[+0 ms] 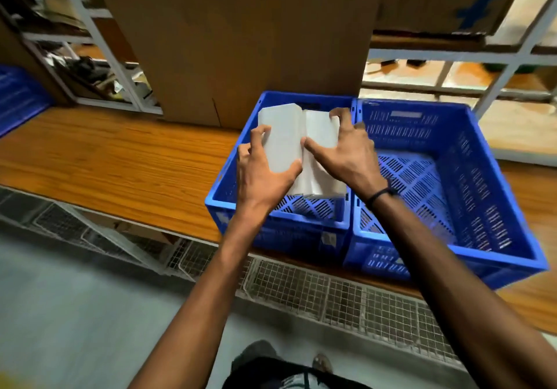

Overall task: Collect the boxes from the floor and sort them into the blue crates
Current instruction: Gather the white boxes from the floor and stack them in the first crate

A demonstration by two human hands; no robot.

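So both hands are holding white boxes side by side right over the left blue crate [238, 195]. The left hand [265, 174] has its fingers curled round the left white box [280, 138], thumb pressed on the near right edge and fingertips hooked over the left edge. The right hand [343, 150] grips the right white box [321, 135], thumb lying along the seam between the two boxes and fingers curled over the far right corner. Both boxes are long and narrow, with their long axis running away from the person, far ends tipped up a bit toward the big cardboard carton [235, 41] standing behind the crate. The two boxes touch along their long sides. Beside it, touching, sits the right blue crate [494, 195], slatted bottom showing. Both crates rest on a wooden bench [120, 159], with wire mesh panels [331, 292] below its front edge. A dark band [380, 193] sits on the right wrist. Everything's a bit motion-blurred.
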